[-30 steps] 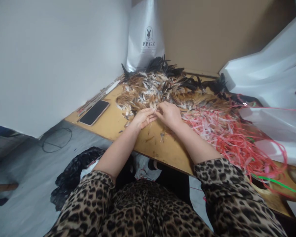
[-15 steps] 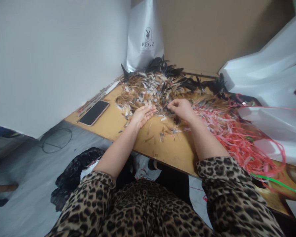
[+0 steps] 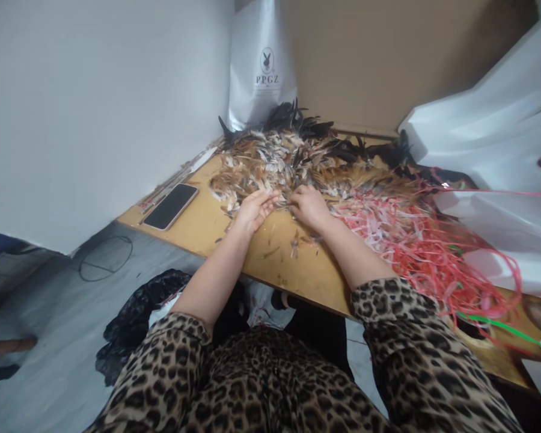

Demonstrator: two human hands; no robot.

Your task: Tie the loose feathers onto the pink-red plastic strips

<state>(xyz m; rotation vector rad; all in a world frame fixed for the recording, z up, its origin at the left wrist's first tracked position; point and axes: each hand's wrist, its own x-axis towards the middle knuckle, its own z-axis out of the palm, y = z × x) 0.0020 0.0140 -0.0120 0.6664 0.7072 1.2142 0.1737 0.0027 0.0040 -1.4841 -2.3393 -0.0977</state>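
A pile of loose feathers, brown, white and black, covers the back of the wooden table. At its near edge my left hand is half turned palm up, thumb and fingers pinched together beside pale feathers. Whatever lies in that pinch is too small to make out. Close to its right, my right hand is palm down with curled fingers at the feathers. Its fingertips are partly hidden, and what they hold cannot be made out. A narrow gap separates the two hands. Small feather scraps lie in front of them.
A phone lies at the table's left. Red and pink ribbon strands heap on the right, with a green strip. Behind stands a silver printed bag; white sheeting rises at right. A black plastic bag is on the floor.
My right hand has moved left and slightly nearer, closing much of the gap to my left hand. My left hand's fingers have curled in more. The view has shifted slightly.
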